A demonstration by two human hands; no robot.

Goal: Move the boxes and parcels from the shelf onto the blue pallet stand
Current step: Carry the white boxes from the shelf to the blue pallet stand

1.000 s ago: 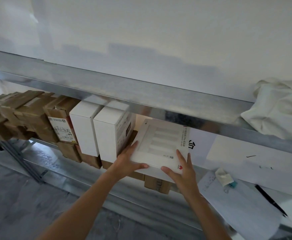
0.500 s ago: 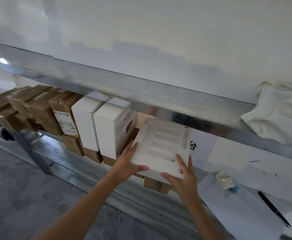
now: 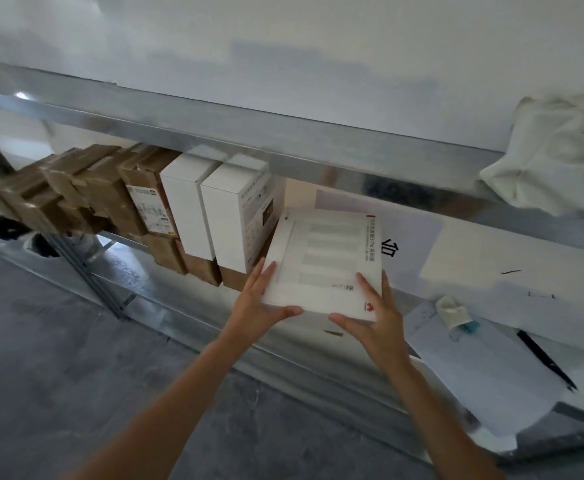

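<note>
A flat white box (image 3: 325, 261) with a red logo is tilted at the front of the metal shelf (image 3: 283, 344). My left hand (image 3: 259, 299) grips its lower left corner, thumb along the near edge. My right hand (image 3: 373, 313) grips its lower right corner. To the left stand two tall white boxes (image 3: 228, 216) on brown cartons (image 3: 200, 271), then a row of brown taped parcels (image 3: 75, 195). The blue pallet stand is not in view.
An upper metal shelf beam (image 3: 283, 140) crosses above the boxes, with a crumpled white cloth (image 3: 553, 157) at its right. On the shelf's right lie white paper sheets (image 3: 474, 368), a black pen (image 3: 547, 362) and a small wad on a teal item (image 3: 456, 313). Grey floor (image 3: 58, 375) lies below left.
The white box has come slightly out and down toward me in both hands. The view has shifted so the shelf's contents sit further right.
</note>
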